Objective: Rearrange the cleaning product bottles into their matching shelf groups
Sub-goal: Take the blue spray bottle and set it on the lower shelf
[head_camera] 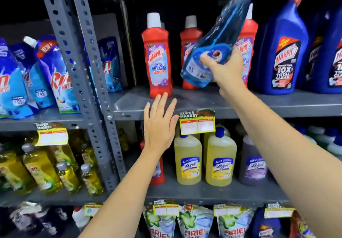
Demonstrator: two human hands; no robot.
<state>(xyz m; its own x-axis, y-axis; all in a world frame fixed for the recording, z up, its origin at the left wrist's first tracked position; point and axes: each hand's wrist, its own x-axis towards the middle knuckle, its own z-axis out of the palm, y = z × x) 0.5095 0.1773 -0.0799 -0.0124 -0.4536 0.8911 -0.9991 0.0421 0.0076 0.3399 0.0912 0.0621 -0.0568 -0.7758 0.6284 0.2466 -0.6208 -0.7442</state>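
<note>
My right hand (226,67) grips a clear blue spray bottle (216,39) by its lower body. The bottle tilts with its blue top pointing up and to the right, in the air in front of the red Harpic bathroom cleaner bottles (157,56) on the upper shelf (240,104). My left hand (160,125) is flat with fingers spread and holds nothing; it hovers at the shelf's front edge, just below the leftmost red bottle. Big blue Harpic bottles (281,49) stand to the right on the same shelf.
Yellow Lizol bottles (220,160) and a purple one (253,163) stand on the shelf below, with a red bottle (157,167) partly behind my left wrist. Rin pouches (55,75) fill the left rack past a grey perforated post (83,71). Ariel pouches (196,224) line the bottom.
</note>
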